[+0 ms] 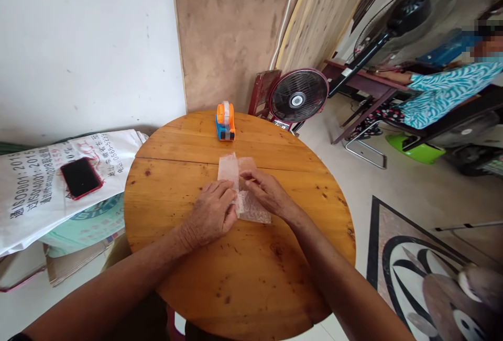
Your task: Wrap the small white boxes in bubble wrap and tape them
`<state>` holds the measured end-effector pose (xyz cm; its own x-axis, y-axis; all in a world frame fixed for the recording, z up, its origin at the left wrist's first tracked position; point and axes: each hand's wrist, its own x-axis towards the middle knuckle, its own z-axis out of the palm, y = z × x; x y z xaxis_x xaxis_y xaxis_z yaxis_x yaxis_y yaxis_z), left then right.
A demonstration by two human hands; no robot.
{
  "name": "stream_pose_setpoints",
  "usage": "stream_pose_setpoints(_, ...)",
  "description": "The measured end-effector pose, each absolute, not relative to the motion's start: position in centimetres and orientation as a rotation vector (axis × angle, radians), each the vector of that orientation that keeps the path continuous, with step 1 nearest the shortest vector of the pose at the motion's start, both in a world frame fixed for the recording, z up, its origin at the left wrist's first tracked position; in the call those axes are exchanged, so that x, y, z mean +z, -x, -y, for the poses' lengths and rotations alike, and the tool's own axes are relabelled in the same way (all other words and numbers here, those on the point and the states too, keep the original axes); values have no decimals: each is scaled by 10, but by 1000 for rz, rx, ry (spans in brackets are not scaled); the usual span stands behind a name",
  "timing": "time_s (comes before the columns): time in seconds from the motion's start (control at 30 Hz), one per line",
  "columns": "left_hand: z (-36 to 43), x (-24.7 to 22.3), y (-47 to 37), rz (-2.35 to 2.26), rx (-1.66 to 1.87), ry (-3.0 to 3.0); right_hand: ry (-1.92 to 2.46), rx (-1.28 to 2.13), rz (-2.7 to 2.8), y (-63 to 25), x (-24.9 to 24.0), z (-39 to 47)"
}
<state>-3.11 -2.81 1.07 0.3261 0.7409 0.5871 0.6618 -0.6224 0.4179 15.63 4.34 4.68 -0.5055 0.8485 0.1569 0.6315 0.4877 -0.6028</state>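
Note:
Clear bubble wrap (254,210) lies on the round wooden table (243,288), with folded whitish layers standing out at its upper left. My left hand (212,210) rests on the left part of the wrap, its fingers bent together and its thumb closed in against the edge. Over the right part is my right hand (265,191), thumb and forefinger a little apart near the fold. Whether its fingertips touch the wrap is hard to tell. Farther back on the table stands an orange and blue tape dispenser (225,121) with a roll of clear tape in it.
At left, a phone (81,177) lies on a white printed sack (27,173) beside the table. A fan (299,96) stands behind the table's right edge. Another person in a patterned blue sleeve (436,100) sits at a dark red desk (365,76) at right.

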Motion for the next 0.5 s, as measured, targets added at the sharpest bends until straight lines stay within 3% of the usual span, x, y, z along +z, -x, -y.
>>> stream_pose_setpoints(0.2,28,9,32,-1325,1196,-2511,1241,466,2191,-181,43,-15)
stream_pose_setpoints(0.5,27,7,34,-1315,1194,-2509,1815,716,1998,-169,37,-2)
